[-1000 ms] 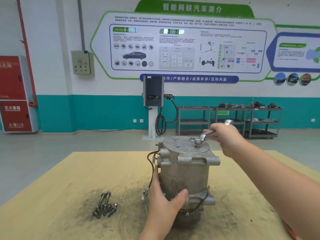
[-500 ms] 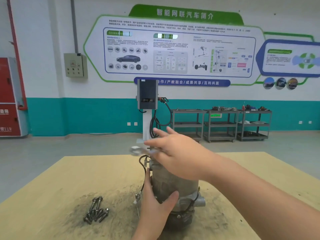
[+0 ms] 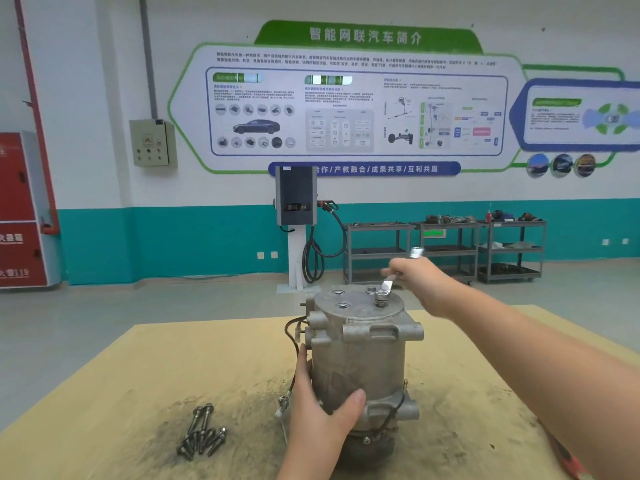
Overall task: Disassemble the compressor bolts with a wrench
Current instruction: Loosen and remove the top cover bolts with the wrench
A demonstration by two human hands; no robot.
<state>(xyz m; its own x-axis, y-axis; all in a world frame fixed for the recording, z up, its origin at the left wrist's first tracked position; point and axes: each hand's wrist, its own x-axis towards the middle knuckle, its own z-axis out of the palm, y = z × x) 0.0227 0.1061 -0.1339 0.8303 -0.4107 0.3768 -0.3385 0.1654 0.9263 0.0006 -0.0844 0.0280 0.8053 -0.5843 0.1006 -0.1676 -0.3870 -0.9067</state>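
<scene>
- Right hand (image 3: 420,280) grips wrench (image 3: 389,282) behind compressor (image 3: 360,355) top, head on bolt (image 3: 381,296)
- Left hand (image 3: 322,410) grips compressor's lower front
- Loose bolts (image 3: 201,433) left of compressor

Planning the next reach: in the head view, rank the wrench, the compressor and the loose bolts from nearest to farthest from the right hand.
1. wrench, gripped in the right hand.
2. compressor, just below-left, under the wrench head.
3. loose bolts, far left on the table's near side.

Head camera looks forward, slightly down, seemingly close.
</scene>
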